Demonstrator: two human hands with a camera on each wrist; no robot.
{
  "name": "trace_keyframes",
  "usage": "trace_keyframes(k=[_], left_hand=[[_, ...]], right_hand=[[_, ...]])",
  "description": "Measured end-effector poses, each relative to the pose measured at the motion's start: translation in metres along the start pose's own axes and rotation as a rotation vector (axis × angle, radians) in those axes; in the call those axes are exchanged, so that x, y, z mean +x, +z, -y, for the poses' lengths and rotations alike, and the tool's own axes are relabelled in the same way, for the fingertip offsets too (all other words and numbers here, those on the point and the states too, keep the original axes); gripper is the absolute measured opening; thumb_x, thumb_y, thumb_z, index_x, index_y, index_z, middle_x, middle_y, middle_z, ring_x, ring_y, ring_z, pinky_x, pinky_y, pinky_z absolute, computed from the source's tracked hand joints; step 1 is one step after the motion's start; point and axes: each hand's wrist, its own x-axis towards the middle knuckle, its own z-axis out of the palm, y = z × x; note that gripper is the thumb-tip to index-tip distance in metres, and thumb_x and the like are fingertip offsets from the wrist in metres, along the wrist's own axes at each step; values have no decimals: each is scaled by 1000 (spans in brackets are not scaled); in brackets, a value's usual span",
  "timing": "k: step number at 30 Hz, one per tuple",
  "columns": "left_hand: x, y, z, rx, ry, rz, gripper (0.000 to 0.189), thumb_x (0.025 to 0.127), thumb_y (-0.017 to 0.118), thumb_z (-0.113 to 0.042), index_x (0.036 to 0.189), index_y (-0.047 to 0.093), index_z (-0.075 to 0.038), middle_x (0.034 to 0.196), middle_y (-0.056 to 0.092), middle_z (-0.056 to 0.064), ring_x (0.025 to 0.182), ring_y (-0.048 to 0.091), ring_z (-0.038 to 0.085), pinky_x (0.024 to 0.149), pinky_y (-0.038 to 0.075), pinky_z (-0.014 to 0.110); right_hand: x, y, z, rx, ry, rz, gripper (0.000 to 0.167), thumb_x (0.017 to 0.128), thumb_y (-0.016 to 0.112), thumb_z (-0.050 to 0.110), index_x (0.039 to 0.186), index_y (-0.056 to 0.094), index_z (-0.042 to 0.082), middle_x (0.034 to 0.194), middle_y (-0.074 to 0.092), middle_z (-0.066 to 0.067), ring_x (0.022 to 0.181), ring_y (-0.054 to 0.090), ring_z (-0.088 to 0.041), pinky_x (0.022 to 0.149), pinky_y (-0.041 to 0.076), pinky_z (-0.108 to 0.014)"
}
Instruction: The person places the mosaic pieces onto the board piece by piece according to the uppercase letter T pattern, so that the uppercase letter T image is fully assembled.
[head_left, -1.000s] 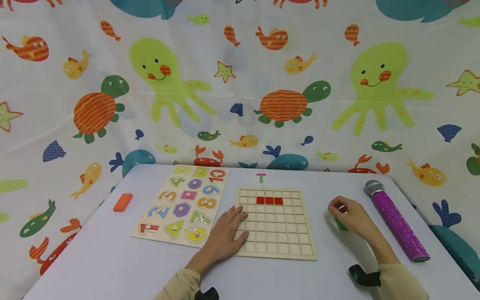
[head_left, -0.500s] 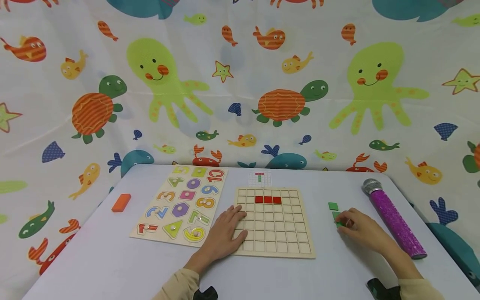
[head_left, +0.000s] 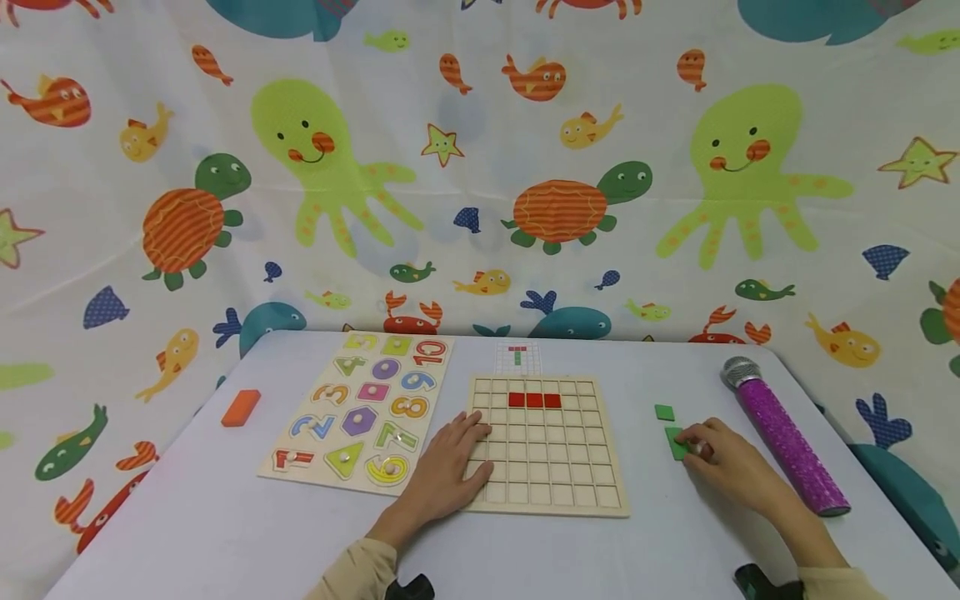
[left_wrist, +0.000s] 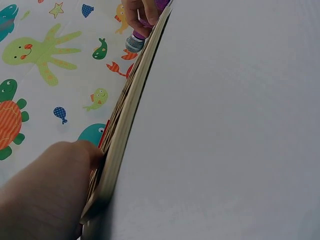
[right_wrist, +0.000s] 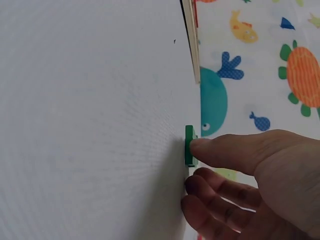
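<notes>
My left hand (head_left: 444,467) lies with fingers spread on the left edge of a wooden grid board (head_left: 555,493). Three red square tiles (head_left: 535,401) sit side by side in one of the board's upper rows. To the right of the board, my right hand (head_left: 731,462) holds thumb and fingers at a green tile (head_left: 675,444) on the table. In the right wrist view the thumb presses the side of that green tile (right_wrist: 189,147), the other fingers are curled below, and the index fingertip is hidden. Another green tile (head_left: 663,412) lies just beyond.
A number-and-shape puzzle board (head_left: 313,452) lies left of the grid board, with an orange block (head_left: 241,408) farther left. Behind the grid is a small card (head_left: 518,358) with a red and green T pattern. A purple glittery microphone (head_left: 791,442) lies at the right.
My right hand has moved slightly right and toward me, uncovering the far green tile, and its fingers have come to the nearer green one. The left hand has stayed on the board.
</notes>
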Motion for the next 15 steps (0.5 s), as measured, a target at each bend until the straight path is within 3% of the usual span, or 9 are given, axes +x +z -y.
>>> trace_keyframes(k=[15], left_hand=[[1,0,0,-6,3,0,48,90,55,-35,132,51,-13,148,41,8,141,31,30,113,27,52]], right_hand=[[0,-3,1,22,64,48,23,82,68,9,105,64,5,93,61,-3,73,49,-10,56,42,-19]])
